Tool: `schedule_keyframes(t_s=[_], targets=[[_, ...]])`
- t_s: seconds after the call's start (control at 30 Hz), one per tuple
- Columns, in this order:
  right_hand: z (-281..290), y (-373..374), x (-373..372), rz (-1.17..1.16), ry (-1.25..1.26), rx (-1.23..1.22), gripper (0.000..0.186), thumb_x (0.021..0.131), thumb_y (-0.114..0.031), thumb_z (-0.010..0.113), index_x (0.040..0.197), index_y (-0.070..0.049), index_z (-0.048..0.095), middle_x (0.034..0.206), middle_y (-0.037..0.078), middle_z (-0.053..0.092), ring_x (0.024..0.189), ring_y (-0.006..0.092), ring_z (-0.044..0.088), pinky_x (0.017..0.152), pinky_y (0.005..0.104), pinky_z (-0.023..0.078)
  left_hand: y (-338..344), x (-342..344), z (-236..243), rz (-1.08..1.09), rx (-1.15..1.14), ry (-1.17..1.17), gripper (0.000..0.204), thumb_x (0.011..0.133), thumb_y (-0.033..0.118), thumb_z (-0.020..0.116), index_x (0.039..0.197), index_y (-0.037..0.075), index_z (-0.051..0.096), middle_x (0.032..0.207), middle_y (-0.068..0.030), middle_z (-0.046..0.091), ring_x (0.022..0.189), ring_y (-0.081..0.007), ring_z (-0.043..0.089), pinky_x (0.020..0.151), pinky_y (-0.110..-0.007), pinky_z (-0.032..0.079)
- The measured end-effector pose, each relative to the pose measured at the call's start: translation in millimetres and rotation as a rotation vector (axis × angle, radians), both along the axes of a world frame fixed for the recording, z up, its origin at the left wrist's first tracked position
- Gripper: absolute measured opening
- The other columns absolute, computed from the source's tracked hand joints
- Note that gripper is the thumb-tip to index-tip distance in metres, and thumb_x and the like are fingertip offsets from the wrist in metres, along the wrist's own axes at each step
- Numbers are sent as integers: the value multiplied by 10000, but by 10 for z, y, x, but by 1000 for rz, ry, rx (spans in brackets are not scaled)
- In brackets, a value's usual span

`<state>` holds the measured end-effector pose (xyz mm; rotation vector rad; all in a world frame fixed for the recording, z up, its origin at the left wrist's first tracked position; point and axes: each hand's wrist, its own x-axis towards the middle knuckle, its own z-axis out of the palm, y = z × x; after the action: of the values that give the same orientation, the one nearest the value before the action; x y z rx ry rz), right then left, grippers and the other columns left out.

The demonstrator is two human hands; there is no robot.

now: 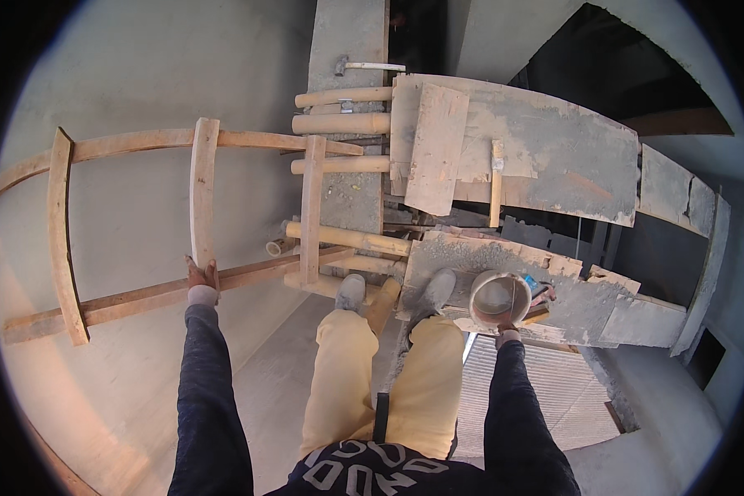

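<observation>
My left hand (pixel 202 274) is closed around the wooden ladder (pixel 203 190) where a rung meets its near rail. The ladder leans at my left against the grey plastered wall. At my right, my right hand (pixel 507 332) is closed at the near edge of a round bucket (pixel 499 299), where a thin handle seems to cross the rim. Greyish residue coats the bucket's inside. Beside it lie a blue object (pixel 528 283) and a red-handled tool (pixel 544 294), their kinds hard to make out. My feet stand apart on bamboo poles and a board.
Bamboo poles (pixel 347 124) bridge a concrete beam (pixel 347 37) and mortar-stained boards (pixel 554 149). A hammer (pixel 372 66) lies on the beam. A loose plank (pixel 438 149) and a wooden-handled brush (pixel 496 182) lie on the boards. Dark gaps open between boards; corrugated sheeting (pixel 529 388) shows lower down.
</observation>
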<state>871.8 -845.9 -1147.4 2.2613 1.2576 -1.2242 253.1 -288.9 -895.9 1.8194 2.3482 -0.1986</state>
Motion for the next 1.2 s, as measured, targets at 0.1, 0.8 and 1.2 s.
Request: schedule_keyframes(t_s=[0.1,0.8,1.2], targets=[[139,6,-30,-51,13,-180,323,739,-134,672,1060,-98,688,1104,124,659,1057,294,614,941,346,481,-5,2,-68,12,20,-62,862,881,356,640,1483,-15,147,1338,-307,469,1205,-431,504,1003,-423,429],[1046,3294,-475,-1112,-12,387,380,876,-227,572,1234,-102,567,1122,137,649,1028,266,619,881,379,486,-191,150,81,69,-6,-199,860,823,148,692,1473,-23,156,1434,-279,358,1317,-423,356,1105,-465,287],[852,5136,-393,-734,-65,347,332,849,-248,617,1152,-110,632,966,115,709,864,238,688,768,347,540,97,602,534,195,-242,-219,870,805,3,672,1467,-44,110,1508,-245,247,1397,-382,266,1167,-498,186]])
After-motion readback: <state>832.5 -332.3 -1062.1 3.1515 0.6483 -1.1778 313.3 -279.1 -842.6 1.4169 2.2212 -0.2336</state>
